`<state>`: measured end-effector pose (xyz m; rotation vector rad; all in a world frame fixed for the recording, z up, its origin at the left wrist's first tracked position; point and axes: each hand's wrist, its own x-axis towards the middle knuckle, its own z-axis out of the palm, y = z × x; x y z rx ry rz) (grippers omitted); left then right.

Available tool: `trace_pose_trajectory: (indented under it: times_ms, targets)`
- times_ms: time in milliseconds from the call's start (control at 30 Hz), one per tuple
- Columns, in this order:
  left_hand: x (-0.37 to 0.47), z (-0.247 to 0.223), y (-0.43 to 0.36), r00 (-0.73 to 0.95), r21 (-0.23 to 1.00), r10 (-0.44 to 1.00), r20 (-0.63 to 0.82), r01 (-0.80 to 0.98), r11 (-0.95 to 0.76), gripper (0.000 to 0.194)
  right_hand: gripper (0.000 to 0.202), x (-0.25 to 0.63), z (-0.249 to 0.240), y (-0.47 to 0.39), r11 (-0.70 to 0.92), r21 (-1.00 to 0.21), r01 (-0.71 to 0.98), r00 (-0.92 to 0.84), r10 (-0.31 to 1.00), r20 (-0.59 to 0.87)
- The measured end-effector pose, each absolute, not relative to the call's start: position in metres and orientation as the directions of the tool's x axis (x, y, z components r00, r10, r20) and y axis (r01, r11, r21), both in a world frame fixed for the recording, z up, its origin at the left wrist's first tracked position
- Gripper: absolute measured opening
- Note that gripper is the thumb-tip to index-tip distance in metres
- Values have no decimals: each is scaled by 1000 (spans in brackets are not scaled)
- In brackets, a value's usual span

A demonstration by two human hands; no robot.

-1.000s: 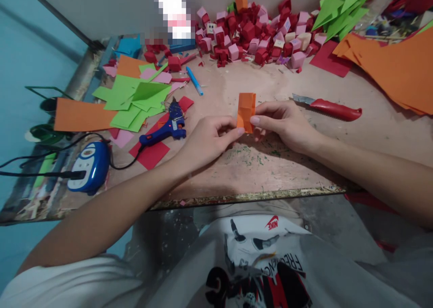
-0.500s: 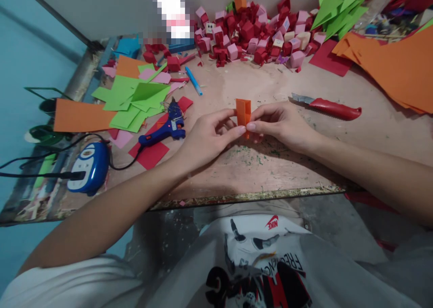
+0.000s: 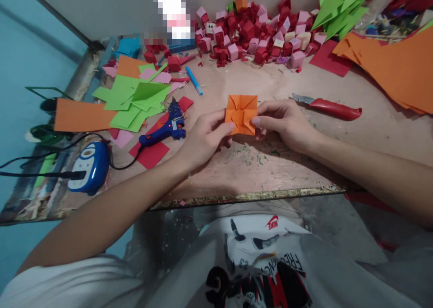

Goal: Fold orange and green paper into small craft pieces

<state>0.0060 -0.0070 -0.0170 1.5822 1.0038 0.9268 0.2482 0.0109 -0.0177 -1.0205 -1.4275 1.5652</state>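
An orange folded paper (image 3: 241,114) is held up between my hands over the middle of the wooden table. It looks roughly square, opened out, with crease lines running towards its corners. My left hand (image 3: 213,132) pinches its left edge with the thumb in front. On the opposite side my right hand (image 3: 284,121) grips the right edge, thumb also in front. Beyond my right hand lies a red-handled knife (image 3: 334,108), its blade pointing left. A blue glue gun (image 3: 164,130) rests to the left of my left hand.
Many red and pink paper cubes (image 3: 250,33) are heaped at the back. Green sheets (image 3: 135,96) and a blue marker (image 3: 194,80) lie left. Large orange sheets (image 3: 395,69) cover the right. A blue power block (image 3: 89,168) with cables sits near the left edge.
The orange paper was narrow and folded upright between my fingers; now it is spread open into a square facing me. My hands have moved slightly apart.
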Motion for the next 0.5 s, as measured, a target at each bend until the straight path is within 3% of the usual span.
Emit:
trace_pose_trajectory:
  times_ms: [200, 500]
  targets:
    - [6, -19, -5, 214, 979, 972, 100, 154, -135, 23, 33, 247, -17, 11, -75, -997, -20, -354, 933, -63]
    - [9, -22, -7, 216, 984, 973, 85, 134, -116, 20, 14, 244, -15, 9, -85, -996, -10, -337, 938, -77]
